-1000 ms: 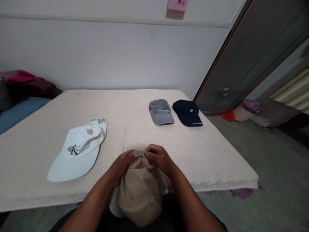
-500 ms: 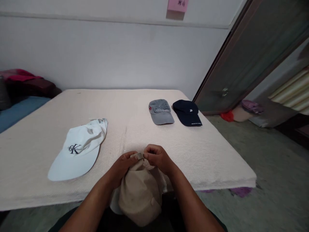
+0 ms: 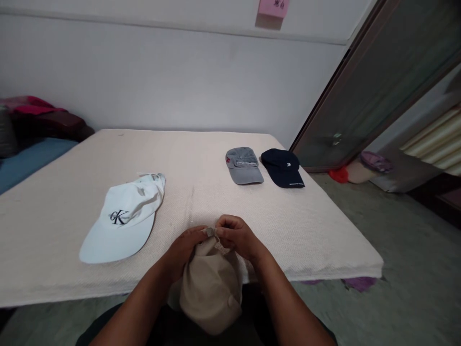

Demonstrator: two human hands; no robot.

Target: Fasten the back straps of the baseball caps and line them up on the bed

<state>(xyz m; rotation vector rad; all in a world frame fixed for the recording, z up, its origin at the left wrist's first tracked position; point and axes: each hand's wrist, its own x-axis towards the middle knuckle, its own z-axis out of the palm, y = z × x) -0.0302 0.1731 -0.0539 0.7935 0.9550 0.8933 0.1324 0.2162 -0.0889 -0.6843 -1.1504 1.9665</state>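
Note:
A beige cap (image 3: 211,290) hangs at the near edge of the bed, its back strap turned up toward the far side. My left hand (image 3: 187,247) is closed on the strap beside a small metal buckle (image 3: 210,231). The fingers of my right hand (image 3: 236,235) pinch the strap just right of that buckle. Most of the cap's brim is hidden below its crown. On the left lies a white cap (image 3: 122,218) with black letters, brim toward me. Farther back on the right are a grey cap (image 3: 244,166) and a dark navy cap (image 3: 283,168), side by side.
The caps lie on a pale woven cover (image 3: 173,151) over a bed or table against a white wall (image 3: 151,77). Dark and pink cloth (image 3: 46,115) is heaped at the far left. To the right are a glass door (image 3: 360,96) and a bin (image 3: 367,168) on the floor.
The view has shifted slightly, so the caps on the cover appear a little farther right. Both hands keep hold of the beige cap's strap at the buckle.

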